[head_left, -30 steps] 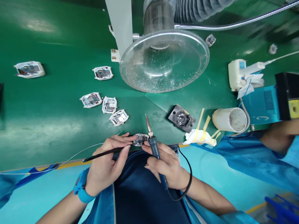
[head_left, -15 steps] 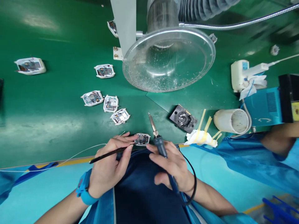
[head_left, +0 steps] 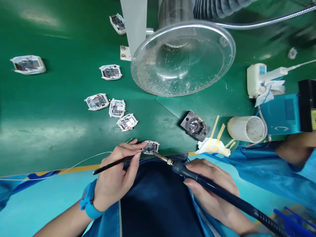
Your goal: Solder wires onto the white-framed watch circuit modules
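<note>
A small white-framed circuit board (head_left: 150, 146) lies at the near edge of the green table (head_left: 56, 131). My left hand (head_left: 116, 177) pinches black tweezers (head_left: 116, 162) whose tips touch the board's left side; a thin solder wire (head_left: 74, 166) runs off to the left from this hand. My right hand (head_left: 212, 191) grips a soldering iron (head_left: 197, 179) by its dark handle, lying low and pointing left. The iron's metal tip touches the board's near right edge.
Several more white-framed boards (head_left: 117, 108) lie scattered on the table's left half. A clear round fume hood (head_left: 182, 57) hangs at top centre. A black fixture (head_left: 195, 125), taped tissue (head_left: 213, 146), white cup (head_left: 247, 129) and blue unit (head_left: 281, 113) stand right. Another person's arm (head_left: 296, 148) reaches in at right.
The right hand has swung the soldering iron from upright, tip pointing away, down to nearly level, bringing its tip onto the board. The left hand and tweezers stayed put.
</note>
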Demonstrator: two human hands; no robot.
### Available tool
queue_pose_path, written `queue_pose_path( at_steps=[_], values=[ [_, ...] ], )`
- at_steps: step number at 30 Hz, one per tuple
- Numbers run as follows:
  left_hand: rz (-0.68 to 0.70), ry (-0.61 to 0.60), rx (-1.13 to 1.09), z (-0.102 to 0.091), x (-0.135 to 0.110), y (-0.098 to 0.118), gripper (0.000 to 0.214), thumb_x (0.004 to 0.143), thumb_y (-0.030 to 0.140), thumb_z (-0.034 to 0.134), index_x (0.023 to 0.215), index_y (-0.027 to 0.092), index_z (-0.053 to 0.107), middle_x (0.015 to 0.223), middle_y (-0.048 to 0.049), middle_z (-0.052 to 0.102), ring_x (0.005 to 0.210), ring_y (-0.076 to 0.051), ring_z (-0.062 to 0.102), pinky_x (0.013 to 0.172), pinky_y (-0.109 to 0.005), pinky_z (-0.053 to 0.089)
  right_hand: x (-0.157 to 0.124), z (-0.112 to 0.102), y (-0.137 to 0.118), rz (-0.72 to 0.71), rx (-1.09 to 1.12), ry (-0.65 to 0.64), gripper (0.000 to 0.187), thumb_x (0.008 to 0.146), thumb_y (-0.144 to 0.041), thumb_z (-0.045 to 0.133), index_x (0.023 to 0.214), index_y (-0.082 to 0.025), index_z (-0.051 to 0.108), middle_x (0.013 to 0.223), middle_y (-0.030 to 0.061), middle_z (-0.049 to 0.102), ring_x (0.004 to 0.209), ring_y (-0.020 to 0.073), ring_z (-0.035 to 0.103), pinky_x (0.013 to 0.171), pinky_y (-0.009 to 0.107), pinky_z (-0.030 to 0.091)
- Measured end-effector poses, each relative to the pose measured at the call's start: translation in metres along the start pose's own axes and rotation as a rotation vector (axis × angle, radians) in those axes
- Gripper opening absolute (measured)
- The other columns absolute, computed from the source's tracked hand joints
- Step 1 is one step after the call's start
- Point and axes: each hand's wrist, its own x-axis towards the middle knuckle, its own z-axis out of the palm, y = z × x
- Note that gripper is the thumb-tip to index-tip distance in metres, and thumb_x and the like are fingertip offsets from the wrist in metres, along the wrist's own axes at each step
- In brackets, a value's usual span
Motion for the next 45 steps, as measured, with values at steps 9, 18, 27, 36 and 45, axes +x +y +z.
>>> queue_pose_path(
  at_steps=[9, 18, 27, 36, 45],
  values=[
    [-0.003, -0.027, 0.046, -0.001, 0.001, 0.0, 0.011, 0.097, 0.012, 0.06, 0.099, 0.022, 0.057, 0.106, -0.0034, 0.079, 0.108, -0.02, 0.076, 0.105, -0.039, 0.064, 0.006, 0.004, 0.0, 0.051, -0.143, -0.245, 0.027, 0.102, -0.036, 0.057, 0.081, -0.023, 0.069, 0.074, 0.001, 0.077, 0.066, 0.0157, 0.079, 0.073, 0.021, 0.066],
    [0.0, -0.041, 0.06, -0.002, 0.002, 0.001, 0.009, 0.098, 0.014, 0.059, 0.101, 0.022, 0.057, 0.108, -0.0041, 0.079, 0.108, -0.02, 0.076, 0.105, -0.04, 0.063, 0.009, 0.009, 0.0, 0.0, -0.145, -0.212, 0.023, 0.102, -0.035, 0.058, 0.088, -0.023, 0.072, 0.078, 0.0017, 0.08, 0.067, 0.0176, 0.079, 0.07, 0.023, 0.067],
    [-0.008, -0.047, 0.051, -0.003, 0.001, 0.001, 0.011, 0.098, 0.013, 0.059, 0.102, 0.023, 0.057, 0.109, -0.0023, 0.079, 0.112, -0.016, 0.075, 0.108, -0.033, 0.061, 0.007, 0.015, 0.001, -0.017, -0.173, -0.169, 0.025, 0.102, -0.037, 0.059, 0.087, -0.022, 0.072, 0.077, 0.001, 0.08, 0.067, 0.0185, 0.08, 0.071, 0.022, 0.069],
    [-0.001, -0.043, 0.079, -0.002, 0.002, 0.002, 0.009, 0.099, 0.015, 0.058, 0.101, 0.023, 0.057, 0.107, -0.0028, 0.079, 0.11, -0.019, 0.076, 0.104, -0.037, 0.063, 0.002, 0.002, 0.003, 0.05, -0.097, -0.161, 0.02, 0.1, -0.036, 0.062, 0.091, -0.025, 0.076, 0.083, 0.002, 0.082, 0.075, 0.02, 0.081, 0.072, 0.029, 0.069],
    [-0.057, -0.061, -0.089, -0.01, 0.006, -0.004, 0.009, 0.097, 0.016, 0.063, 0.1, 0.024, 0.061, 0.102, -0.0028, 0.075, 0.105, -0.021, 0.076, 0.099, -0.041, 0.065, -0.014, 0.02, 0.018, -0.083, 0.163, 0.047, 0.029, 0.105, -0.023, 0.059, 0.133, -0.024, 0.064, 0.109, 0.0076, 0.082, 0.099, 0.0212, 0.08, 0.085, 0.037, 0.067]
  ],
)
